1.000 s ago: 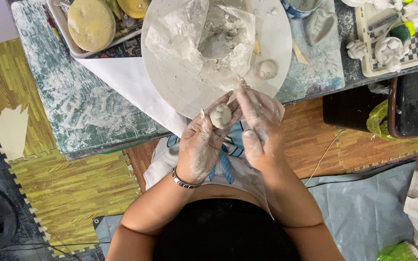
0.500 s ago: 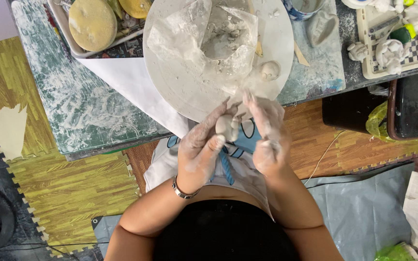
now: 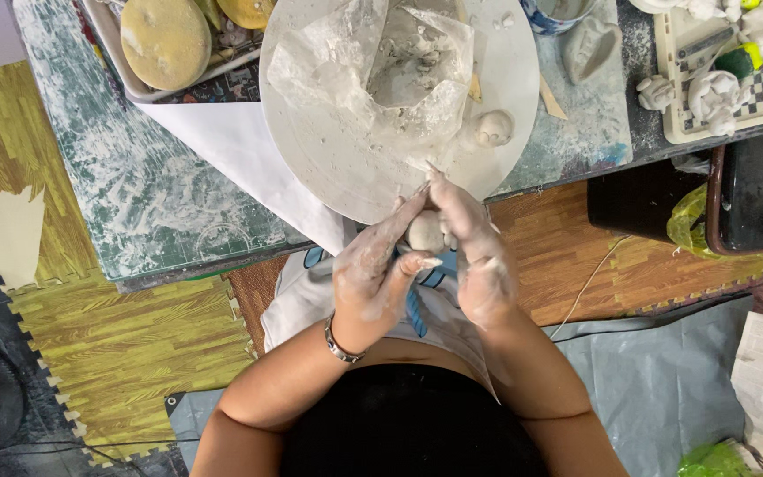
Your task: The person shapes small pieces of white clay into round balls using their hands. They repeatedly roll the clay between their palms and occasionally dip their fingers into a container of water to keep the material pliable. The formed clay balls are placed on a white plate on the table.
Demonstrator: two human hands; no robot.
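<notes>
Head view: left hand [image 3: 373, 278] and right hand [image 3: 479, 256] cup a clay ball [image 3: 426, 231], rolling it; next, even pressure near the round board [image 3: 311, 141].

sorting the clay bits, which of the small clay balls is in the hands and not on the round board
The clay ball pressed between the left hand and right hand; the other ball lies on the round board.

Round board [image 3: 328, 168] just beyond hands [image 3: 426, 256]
</notes>
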